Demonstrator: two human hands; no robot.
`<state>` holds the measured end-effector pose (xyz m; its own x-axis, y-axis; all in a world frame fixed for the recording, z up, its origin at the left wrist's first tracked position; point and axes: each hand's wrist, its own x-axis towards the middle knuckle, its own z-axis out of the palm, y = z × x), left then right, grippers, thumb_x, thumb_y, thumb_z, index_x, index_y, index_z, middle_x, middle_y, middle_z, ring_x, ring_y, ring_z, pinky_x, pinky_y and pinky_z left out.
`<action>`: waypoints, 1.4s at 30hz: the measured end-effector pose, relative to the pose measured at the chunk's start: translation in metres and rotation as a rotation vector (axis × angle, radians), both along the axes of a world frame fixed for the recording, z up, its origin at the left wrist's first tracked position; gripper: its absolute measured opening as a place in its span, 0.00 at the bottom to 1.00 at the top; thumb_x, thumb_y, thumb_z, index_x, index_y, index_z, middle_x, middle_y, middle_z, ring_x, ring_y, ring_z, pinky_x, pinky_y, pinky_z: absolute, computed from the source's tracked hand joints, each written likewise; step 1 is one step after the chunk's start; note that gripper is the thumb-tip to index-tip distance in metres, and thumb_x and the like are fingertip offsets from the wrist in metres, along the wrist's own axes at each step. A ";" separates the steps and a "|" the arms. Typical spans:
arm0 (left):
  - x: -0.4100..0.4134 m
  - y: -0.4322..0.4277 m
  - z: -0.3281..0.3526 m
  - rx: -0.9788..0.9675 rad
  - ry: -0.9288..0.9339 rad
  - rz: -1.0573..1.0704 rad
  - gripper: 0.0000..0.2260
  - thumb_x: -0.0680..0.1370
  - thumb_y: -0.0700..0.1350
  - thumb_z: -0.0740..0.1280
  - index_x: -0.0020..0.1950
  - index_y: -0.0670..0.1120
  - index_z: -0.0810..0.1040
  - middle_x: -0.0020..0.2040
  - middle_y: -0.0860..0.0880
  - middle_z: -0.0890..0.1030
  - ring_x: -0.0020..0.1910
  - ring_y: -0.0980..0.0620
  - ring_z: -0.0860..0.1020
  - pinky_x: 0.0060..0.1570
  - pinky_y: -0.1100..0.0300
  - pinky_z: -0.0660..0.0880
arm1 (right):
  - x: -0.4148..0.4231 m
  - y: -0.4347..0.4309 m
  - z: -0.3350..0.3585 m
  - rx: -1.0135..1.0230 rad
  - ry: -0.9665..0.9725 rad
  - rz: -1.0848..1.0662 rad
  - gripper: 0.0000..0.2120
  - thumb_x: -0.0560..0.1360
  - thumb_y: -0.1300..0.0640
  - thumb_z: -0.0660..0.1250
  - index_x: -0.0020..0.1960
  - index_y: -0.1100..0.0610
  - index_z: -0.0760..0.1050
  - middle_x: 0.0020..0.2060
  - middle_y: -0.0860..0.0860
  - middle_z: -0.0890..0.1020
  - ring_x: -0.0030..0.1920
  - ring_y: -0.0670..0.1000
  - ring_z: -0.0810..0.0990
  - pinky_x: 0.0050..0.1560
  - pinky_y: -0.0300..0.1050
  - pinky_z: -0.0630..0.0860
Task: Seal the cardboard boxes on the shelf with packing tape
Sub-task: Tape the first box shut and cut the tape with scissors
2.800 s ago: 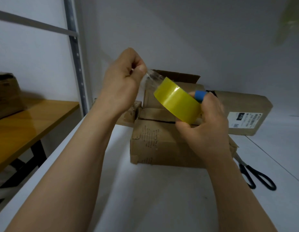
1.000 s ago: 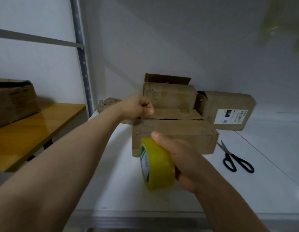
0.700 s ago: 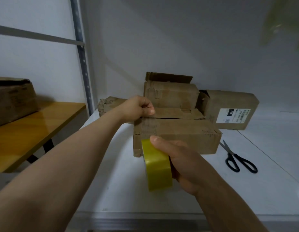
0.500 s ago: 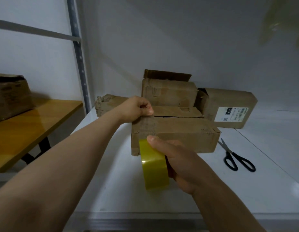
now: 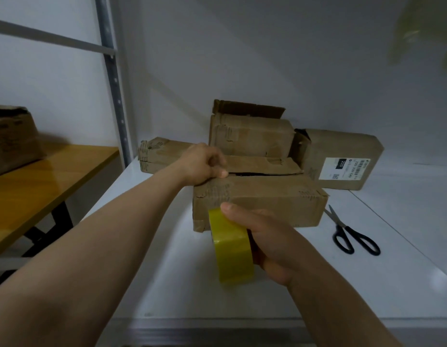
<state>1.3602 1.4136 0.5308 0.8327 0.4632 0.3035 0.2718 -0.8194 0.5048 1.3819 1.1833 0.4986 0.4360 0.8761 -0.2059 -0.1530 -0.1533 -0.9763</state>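
Head view: right grip [image 5: 270, 241] curls round yellow tape roll [image 5: 231, 251]; left grip [image 5: 205, 164] seemingly pinches its strip [image 5: 218, 194] against creased cardboard box [image 5: 275, 204].

Far beyond the fingers [image 5: 213, 161]: plain white wall [image 5: 267, 58], dimly lit. Left of them: grey perforated upright [image 5: 112, 71], glossy wooden table [image 5: 54, 176] on black legs. Beneath them: smooth white shelf board [image 5: 167, 271].
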 end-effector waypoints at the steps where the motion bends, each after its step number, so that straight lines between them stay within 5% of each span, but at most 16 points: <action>1: 0.000 0.001 0.001 -0.074 -0.006 0.028 0.16 0.73 0.49 0.77 0.55 0.51 0.75 0.49 0.49 0.79 0.49 0.50 0.77 0.53 0.51 0.77 | 0.001 0.000 0.000 0.000 0.009 0.000 0.21 0.75 0.44 0.71 0.58 0.60 0.82 0.42 0.54 0.84 0.42 0.51 0.84 0.44 0.48 0.80; 3: 0.001 -0.002 0.001 -0.208 -0.026 0.081 0.18 0.72 0.47 0.78 0.56 0.48 0.73 0.48 0.47 0.78 0.48 0.48 0.77 0.52 0.50 0.77 | 0.002 0.001 0.000 -0.004 0.020 -0.003 0.22 0.75 0.44 0.71 0.59 0.60 0.82 0.47 0.57 0.84 0.46 0.54 0.84 0.50 0.53 0.80; 7: 0.000 -0.002 -0.001 -0.228 -0.248 0.248 0.04 0.78 0.41 0.71 0.50 0.46 0.77 0.45 0.48 0.79 0.49 0.46 0.80 0.50 0.49 0.79 | 0.002 0.002 0.000 -0.004 0.033 -0.014 0.21 0.75 0.45 0.71 0.59 0.59 0.82 0.51 0.61 0.84 0.48 0.56 0.83 0.56 0.57 0.80; 9: -0.006 -0.006 0.008 -0.224 -0.268 0.164 0.03 0.79 0.40 0.69 0.48 0.49 0.79 0.45 0.50 0.81 0.47 0.51 0.80 0.44 0.54 0.79 | 0.001 0.002 0.000 -0.004 0.023 -0.014 0.22 0.75 0.44 0.71 0.60 0.60 0.82 0.52 0.61 0.84 0.49 0.56 0.83 0.56 0.56 0.79; 13: -0.018 -0.025 0.030 -0.023 0.018 -0.088 0.06 0.80 0.45 0.70 0.55 0.51 0.85 0.51 0.56 0.83 0.50 0.61 0.79 0.55 0.60 0.74 | -0.001 0.002 0.002 -0.005 0.020 -0.025 0.19 0.76 0.44 0.70 0.59 0.56 0.82 0.59 0.61 0.83 0.55 0.60 0.84 0.64 0.60 0.76; 17: -0.022 -0.027 0.016 0.185 0.249 -0.109 0.13 0.81 0.47 0.67 0.65 0.51 0.81 0.63 0.55 0.81 0.59 0.56 0.77 0.63 0.55 0.72 | 0.000 0.001 0.003 -0.029 -0.036 -0.010 0.15 0.76 0.41 0.69 0.57 0.48 0.83 0.57 0.56 0.85 0.59 0.59 0.83 0.65 0.61 0.76; 22: -0.028 -0.018 -0.007 0.142 0.202 -0.172 0.17 0.84 0.49 0.63 0.72 0.47 0.76 0.73 0.52 0.75 0.72 0.53 0.71 0.75 0.52 0.63 | 0.000 -0.003 0.010 -0.141 -0.395 0.028 0.28 0.75 0.33 0.66 0.56 0.57 0.82 0.48 0.57 0.86 0.50 0.57 0.86 0.58 0.59 0.81; 24: -0.029 -0.016 -0.008 0.151 0.223 -0.186 0.18 0.84 0.51 0.62 0.72 0.48 0.75 0.73 0.52 0.74 0.72 0.53 0.71 0.75 0.50 0.64 | 0.000 -0.004 0.018 -0.195 -0.603 0.030 0.35 0.73 0.28 0.64 0.47 0.64 0.79 0.38 0.58 0.82 0.42 0.58 0.84 0.51 0.59 0.82; 26: -0.032 -0.017 -0.005 0.172 0.238 -0.206 0.18 0.84 0.55 0.59 0.70 0.51 0.77 0.69 0.54 0.78 0.67 0.54 0.75 0.70 0.50 0.69 | 0.003 -0.002 0.030 -0.213 -0.852 -0.063 0.32 0.70 0.26 0.63 0.39 0.58 0.73 0.34 0.53 0.78 0.36 0.53 0.79 0.44 0.58 0.80; 30: -0.034 -0.020 -0.004 0.143 0.204 -0.214 0.09 0.85 0.50 0.60 0.49 0.62 0.76 0.43 0.61 0.78 0.41 0.62 0.75 0.44 0.60 0.69 | 0.015 0.019 0.047 -0.029 -0.973 -0.229 0.13 0.80 0.40 0.63 0.53 0.49 0.76 0.45 0.43 0.78 0.45 0.41 0.76 0.42 0.41 0.70; 34: -0.037 -0.021 -0.010 0.211 0.112 -0.156 0.15 0.84 0.51 0.61 0.70 0.55 0.77 0.60 0.56 0.82 0.57 0.54 0.78 0.57 0.57 0.72 | 0.026 0.045 0.035 -0.138 -0.945 -0.178 0.14 0.83 0.49 0.60 0.65 0.50 0.76 0.53 0.49 0.81 0.48 0.47 0.78 0.41 0.43 0.70; 38: -0.036 -0.026 -0.022 0.241 -0.047 -0.037 0.14 0.84 0.46 0.62 0.69 0.52 0.79 0.63 0.52 0.83 0.62 0.50 0.79 0.59 0.56 0.73 | 0.034 0.053 0.026 -0.125 -0.779 -0.210 0.12 0.82 0.55 0.61 0.61 0.50 0.79 0.53 0.51 0.82 0.50 0.51 0.82 0.52 0.54 0.82; 42: -0.038 -0.028 -0.023 0.205 -0.140 0.003 0.13 0.84 0.44 0.62 0.66 0.47 0.81 0.60 0.48 0.84 0.59 0.47 0.80 0.57 0.56 0.74 | 0.031 0.056 0.027 -0.121 -0.719 -0.260 0.13 0.80 0.62 0.60 0.54 0.48 0.80 0.51 0.51 0.82 0.49 0.53 0.82 0.54 0.57 0.82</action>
<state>1.3226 1.3853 0.5073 0.7742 0.3829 0.5040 0.2136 -0.9076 0.3614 1.4129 1.2395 0.5255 0.6876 0.7165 0.1178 0.4663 -0.3114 -0.8280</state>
